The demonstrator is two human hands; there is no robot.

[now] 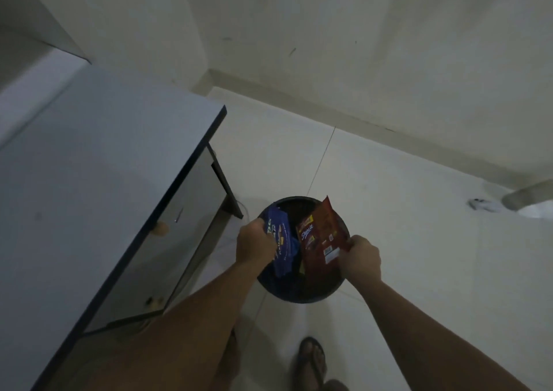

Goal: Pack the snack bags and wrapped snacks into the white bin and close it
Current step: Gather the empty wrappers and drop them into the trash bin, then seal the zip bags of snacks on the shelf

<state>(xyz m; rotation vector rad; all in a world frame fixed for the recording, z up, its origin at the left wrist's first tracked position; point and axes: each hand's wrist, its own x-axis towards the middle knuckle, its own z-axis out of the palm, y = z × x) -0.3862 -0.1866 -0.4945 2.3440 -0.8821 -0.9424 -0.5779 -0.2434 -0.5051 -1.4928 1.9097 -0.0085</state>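
Far left: grey desk surface [89,157], dark edge, nothing visible on top. Not involved in this step.

Left hand [256,242]: fingers closed on the left edge of a blue snack bag [281,242], held upright over the left half of the container's mouth. Lower end of the bag looks already inside the rim.

Container: round dark bin [302,293] on the tiled floor [419,271], just beside the desk's corner. It reads dark here, not white. Could be dim light, can't tell. No lid in view.

Right hand [360,259]: pinching the lower right corner of a red-brown snack bag [321,235], tilted, top corner poking above the far rim. Something dark with a yellow bit sits between the two bags, lower down; too dim to identify.

Judgement on doing it well:
- Both bags are crowding one opening. Feed the blue one first, flat against the left wall, then the red.
- Rotate the red bag so its long edge goes down; as tilted, a corner will likely hang on the rim.
- Ease them in, don't stuff. Air-filled bags spring back and could stop a lid seating.
- Release only once each bag is below the rim.

Closing is not yet started, and other snacks may remain out of view.
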